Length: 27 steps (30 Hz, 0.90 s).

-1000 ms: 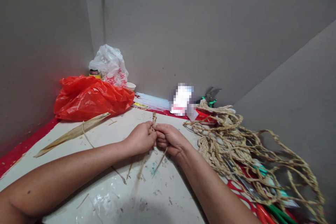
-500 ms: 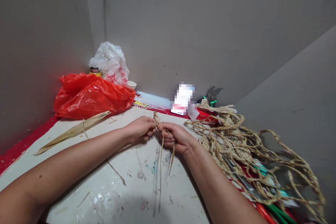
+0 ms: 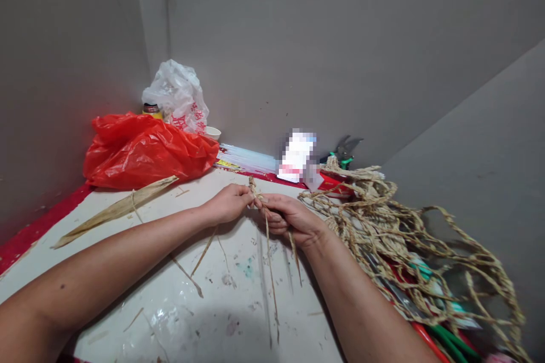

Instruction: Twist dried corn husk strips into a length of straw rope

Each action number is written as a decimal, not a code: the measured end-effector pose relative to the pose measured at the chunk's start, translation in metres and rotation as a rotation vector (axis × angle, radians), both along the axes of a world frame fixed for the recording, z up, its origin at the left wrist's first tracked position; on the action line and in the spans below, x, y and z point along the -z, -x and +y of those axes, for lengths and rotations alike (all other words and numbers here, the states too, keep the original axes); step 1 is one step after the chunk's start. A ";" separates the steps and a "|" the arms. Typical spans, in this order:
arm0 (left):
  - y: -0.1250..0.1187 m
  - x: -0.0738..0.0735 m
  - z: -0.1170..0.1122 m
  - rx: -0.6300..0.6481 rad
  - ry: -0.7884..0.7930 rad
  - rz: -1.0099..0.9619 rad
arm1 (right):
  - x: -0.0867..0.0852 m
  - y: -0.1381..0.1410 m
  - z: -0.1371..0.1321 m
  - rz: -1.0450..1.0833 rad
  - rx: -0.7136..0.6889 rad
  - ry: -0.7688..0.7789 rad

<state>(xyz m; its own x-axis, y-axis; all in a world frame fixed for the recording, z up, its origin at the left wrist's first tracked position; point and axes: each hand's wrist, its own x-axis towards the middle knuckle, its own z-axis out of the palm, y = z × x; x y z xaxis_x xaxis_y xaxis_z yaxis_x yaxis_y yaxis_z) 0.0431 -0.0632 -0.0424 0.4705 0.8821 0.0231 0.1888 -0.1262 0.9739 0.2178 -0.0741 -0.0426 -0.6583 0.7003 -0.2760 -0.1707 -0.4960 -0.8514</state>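
Note:
My left hand [image 3: 227, 204] and my right hand [image 3: 293, 220] meet over the white tabletop [image 3: 204, 323]. Both pinch a short braid of dried plant fibre [image 3: 252, 182], whose knotted end sticks up between the fingertips. Loose strands [image 3: 272, 278] hang from under my right hand toward the table. Another strand [image 3: 204, 250] slants down below my left hand. The exact crossing of the strands is hidden by my fingers. Left of my hands lies a long dry husk leaf [image 3: 114, 210], with a thin strip across it.
A red plastic bag [image 3: 149, 150], a white bag [image 3: 176, 93] and a small cup [image 3: 213, 133] stand at back left. A phone [image 3: 297, 156] leans on the wall. Pruning shears [image 3: 343, 153] and a heap of braided rope [image 3: 395, 238] lie at the right.
The hanging strands below my right hand have swung right. A strand now shows below my left hand. My hands stay together at the braid, and the view has shifted slightly.

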 end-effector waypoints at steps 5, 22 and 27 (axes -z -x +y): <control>0.001 -0.002 -0.001 -0.005 0.256 -0.037 | -0.003 0.003 -0.003 -0.084 0.018 -0.042; 0.002 -0.005 -0.006 -0.001 0.476 -0.057 | -0.008 0.016 -0.011 -0.920 0.162 -0.729; 0.000 -0.001 -0.006 -0.056 0.377 0.030 | -0.012 0.015 -0.013 -1.001 0.100 -0.778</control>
<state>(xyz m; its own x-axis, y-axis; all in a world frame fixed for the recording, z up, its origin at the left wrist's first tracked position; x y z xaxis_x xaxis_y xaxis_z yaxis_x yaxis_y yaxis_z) 0.0428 -0.0693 -0.0415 0.4170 0.8503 -0.3210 0.2148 0.2510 0.9439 0.2032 -0.0869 -0.0303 -0.3357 0.9349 -0.1153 0.7049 0.1682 -0.6891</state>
